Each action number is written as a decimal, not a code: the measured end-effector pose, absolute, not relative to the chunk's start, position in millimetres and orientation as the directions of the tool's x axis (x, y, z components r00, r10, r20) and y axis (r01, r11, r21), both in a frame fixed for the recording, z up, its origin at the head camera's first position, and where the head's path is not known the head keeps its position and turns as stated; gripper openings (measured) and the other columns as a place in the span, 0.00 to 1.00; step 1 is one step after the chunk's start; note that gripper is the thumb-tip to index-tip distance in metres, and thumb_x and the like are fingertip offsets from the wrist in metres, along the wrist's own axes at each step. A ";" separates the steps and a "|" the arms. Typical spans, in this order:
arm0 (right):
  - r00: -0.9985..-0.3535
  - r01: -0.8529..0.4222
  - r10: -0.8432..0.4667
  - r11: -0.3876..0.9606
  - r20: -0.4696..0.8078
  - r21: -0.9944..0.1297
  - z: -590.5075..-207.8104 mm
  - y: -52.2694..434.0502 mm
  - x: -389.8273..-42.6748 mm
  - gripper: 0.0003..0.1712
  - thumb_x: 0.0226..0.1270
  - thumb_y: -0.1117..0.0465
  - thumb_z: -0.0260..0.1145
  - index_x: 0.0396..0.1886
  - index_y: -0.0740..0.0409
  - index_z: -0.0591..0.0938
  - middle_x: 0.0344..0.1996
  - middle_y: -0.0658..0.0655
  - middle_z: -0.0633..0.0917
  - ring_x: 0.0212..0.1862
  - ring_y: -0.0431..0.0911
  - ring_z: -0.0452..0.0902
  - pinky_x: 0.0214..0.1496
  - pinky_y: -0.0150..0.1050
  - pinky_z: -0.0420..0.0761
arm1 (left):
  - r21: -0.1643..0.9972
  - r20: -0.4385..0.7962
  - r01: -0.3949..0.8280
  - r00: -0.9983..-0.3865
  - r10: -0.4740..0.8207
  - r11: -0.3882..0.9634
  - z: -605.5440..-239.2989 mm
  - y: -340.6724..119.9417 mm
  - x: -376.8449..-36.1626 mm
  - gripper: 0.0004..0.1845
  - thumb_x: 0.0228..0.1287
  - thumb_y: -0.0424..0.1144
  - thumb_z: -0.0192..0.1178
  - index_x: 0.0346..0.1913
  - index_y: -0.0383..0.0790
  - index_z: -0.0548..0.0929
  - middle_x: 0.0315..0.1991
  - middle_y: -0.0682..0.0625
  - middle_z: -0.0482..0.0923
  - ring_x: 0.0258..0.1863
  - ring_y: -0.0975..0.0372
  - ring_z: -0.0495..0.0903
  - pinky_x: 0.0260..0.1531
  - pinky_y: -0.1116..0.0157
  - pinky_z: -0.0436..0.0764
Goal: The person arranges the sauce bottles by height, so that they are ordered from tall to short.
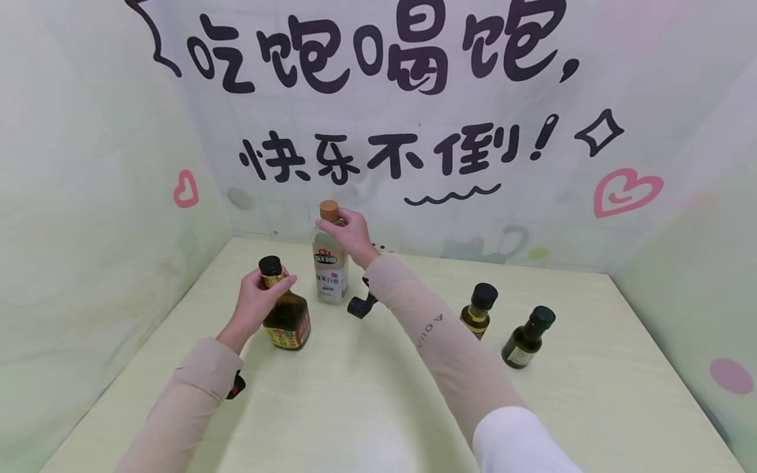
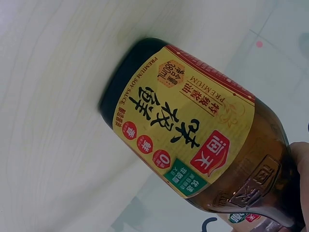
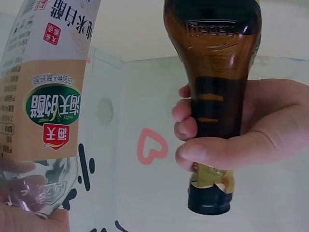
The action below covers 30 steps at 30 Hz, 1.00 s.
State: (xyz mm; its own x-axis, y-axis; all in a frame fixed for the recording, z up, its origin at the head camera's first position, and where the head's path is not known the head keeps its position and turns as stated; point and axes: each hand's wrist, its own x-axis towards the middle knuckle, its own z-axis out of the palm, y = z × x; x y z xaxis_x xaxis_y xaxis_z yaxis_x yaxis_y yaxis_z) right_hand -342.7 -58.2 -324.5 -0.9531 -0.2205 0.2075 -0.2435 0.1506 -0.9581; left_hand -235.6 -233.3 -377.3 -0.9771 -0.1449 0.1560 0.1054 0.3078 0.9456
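From the head view, our left hand [image 1: 258,299] clasps the neck of the soy sauce bottle [image 1: 286,316] standing on the table [image 1: 367,387]; our right hand [image 1: 350,231] pinches the clear vinegar bottle [image 1: 330,270] below its cap. The left wrist view shows the soy label; the right wrist view shows fingers [image 3: 193,128] wrapped round the brown neck.

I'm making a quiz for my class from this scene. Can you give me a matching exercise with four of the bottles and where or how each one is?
Things:
1. soy sauce bottle
2. vinegar bottle
3. gold-neck bottle
4. rightmost bottle

States:
A. clear, tan cap, right hand grips its neck
B. dark, free-standing, nearest the right wall
C. brown, yellow label, left hand grips its neck
D. dark, free-standing, just beside the right forearm

Pairs: 1-C, 2-A, 3-D, 4-B
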 end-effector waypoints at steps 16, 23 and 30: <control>-0.949 -0.251 -0.234 0.157 0.211 -0.955 -325.9 -64.5 -358.5 0.18 0.57 0.55 0.65 0.46 0.56 0.79 0.41 0.51 0.81 0.43 0.42 0.75 0.48 0.35 0.73 | 0.945 0.148 0.098 -0.979 -0.142 0.312 -378.3 -234.6 -236.7 0.21 0.57 0.49 0.60 0.42 0.35 0.72 0.41 0.45 0.72 0.40 0.57 0.69 0.44 0.59 0.69; -0.942 -0.266 -0.251 0.155 0.222 -0.952 -327.2 -67.4 -360.1 0.19 0.57 0.56 0.65 0.47 0.57 0.78 0.44 0.52 0.81 0.45 0.42 0.75 0.49 0.34 0.73 | 0.945 0.136 0.081 -0.979 -0.153 0.317 -378.9 -234.5 -237.0 0.21 0.56 0.50 0.61 0.42 0.36 0.72 0.41 0.45 0.71 0.40 0.56 0.69 0.44 0.60 0.70; -0.941 -0.246 -0.275 0.161 0.196 -0.956 -327.8 -68.2 -363.3 0.21 0.58 0.55 0.65 0.50 0.56 0.77 0.46 0.51 0.80 0.46 0.42 0.75 0.50 0.33 0.72 | 0.945 0.131 0.077 -0.979 -0.153 0.318 -380.0 -234.5 -236.5 0.21 0.56 0.51 0.61 0.43 0.36 0.72 0.42 0.44 0.71 0.41 0.55 0.69 0.45 0.58 0.70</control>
